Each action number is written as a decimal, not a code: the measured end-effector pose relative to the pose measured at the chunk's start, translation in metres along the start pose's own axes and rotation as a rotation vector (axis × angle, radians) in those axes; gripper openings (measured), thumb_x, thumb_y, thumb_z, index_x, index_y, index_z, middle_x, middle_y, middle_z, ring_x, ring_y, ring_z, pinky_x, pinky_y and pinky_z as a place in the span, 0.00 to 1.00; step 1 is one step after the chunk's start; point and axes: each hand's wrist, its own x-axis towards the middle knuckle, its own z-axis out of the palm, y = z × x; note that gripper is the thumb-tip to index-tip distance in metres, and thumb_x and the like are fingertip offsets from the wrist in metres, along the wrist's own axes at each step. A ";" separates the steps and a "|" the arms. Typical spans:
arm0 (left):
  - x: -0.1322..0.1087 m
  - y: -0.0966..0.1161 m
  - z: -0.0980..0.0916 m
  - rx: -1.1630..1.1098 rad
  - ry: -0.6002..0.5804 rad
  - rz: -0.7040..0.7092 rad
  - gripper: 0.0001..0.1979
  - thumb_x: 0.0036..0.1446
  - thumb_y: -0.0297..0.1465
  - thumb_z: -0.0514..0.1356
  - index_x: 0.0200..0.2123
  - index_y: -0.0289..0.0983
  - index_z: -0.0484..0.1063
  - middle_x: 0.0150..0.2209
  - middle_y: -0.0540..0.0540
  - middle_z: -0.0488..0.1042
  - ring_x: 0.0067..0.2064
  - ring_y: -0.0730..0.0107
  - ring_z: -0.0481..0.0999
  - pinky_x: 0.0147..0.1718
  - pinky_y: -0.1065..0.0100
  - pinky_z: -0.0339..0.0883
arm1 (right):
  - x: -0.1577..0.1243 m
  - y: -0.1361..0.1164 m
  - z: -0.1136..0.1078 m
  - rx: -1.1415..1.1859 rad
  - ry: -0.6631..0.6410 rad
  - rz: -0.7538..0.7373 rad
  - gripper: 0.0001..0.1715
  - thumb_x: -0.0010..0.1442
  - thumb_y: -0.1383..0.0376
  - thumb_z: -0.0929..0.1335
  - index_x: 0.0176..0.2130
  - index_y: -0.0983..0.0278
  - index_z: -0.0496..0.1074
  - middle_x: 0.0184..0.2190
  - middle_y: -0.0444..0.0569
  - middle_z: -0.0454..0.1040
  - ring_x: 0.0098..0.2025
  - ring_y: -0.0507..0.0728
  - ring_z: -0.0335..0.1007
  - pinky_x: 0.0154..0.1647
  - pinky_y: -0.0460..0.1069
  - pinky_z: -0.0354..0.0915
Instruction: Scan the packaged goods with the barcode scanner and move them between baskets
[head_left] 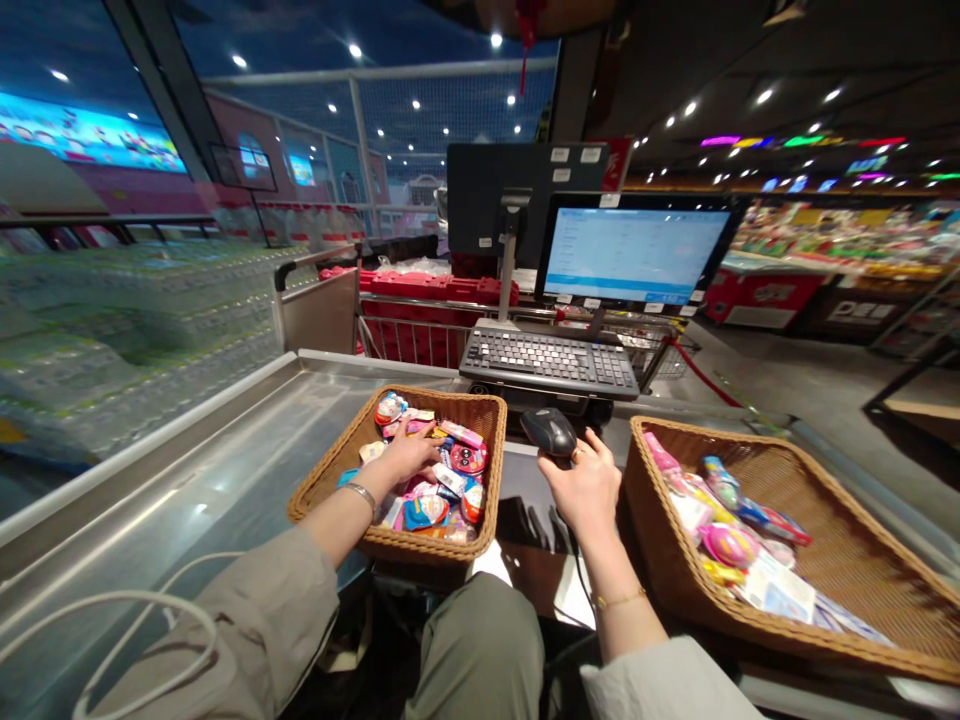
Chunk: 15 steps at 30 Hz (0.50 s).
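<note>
My left hand [409,457] reaches into a wicker basket [322,478] full of small colourful toy packets [457,470]; its fingers curl down onto the packets, and what they grip is hidden. My right hand [585,482] rests on the dark counter just below a black computer mouse [550,430], fingers loosely bent and touching its near edge. A second, larger wicker basket [847,560] to the right holds more bright packets [731,535].
A keyboard [550,360] and a lit checkout screen [634,252] stand behind the mouse. A steel checkout counter [217,450] stretches left, with a white cable [135,640] across it. Shopping trolleys [427,320] and shop shelves lie beyond.
</note>
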 end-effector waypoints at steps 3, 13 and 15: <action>0.000 0.000 -0.009 0.015 0.010 -0.032 0.05 0.57 0.37 0.65 0.35 0.46 0.79 0.58 0.47 0.74 0.69 0.44 0.56 0.61 0.28 0.23 | 0.000 0.002 -0.001 -0.005 -0.002 0.008 0.13 0.52 0.55 0.69 0.32 0.62 0.78 0.47 0.53 0.79 0.62 0.67 0.59 0.60 0.62 0.55; 0.009 0.014 -0.032 0.138 0.294 -0.125 0.11 0.62 0.38 0.60 0.47 0.47 0.77 0.62 0.45 0.70 0.69 0.42 0.54 0.61 0.26 0.29 | 0.000 0.007 0.000 0.023 0.031 -0.034 0.12 0.51 0.57 0.70 0.33 0.62 0.78 0.47 0.53 0.79 0.63 0.67 0.58 0.60 0.63 0.54; 0.012 0.017 -0.037 0.146 0.322 -0.141 0.11 0.62 0.38 0.61 0.46 0.47 0.77 0.61 0.45 0.70 0.69 0.42 0.54 0.61 0.25 0.29 | 0.000 0.008 0.000 0.026 0.031 -0.043 0.12 0.51 0.58 0.70 0.34 0.62 0.78 0.50 0.52 0.77 0.64 0.67 0.56 0.60 0.64 0.53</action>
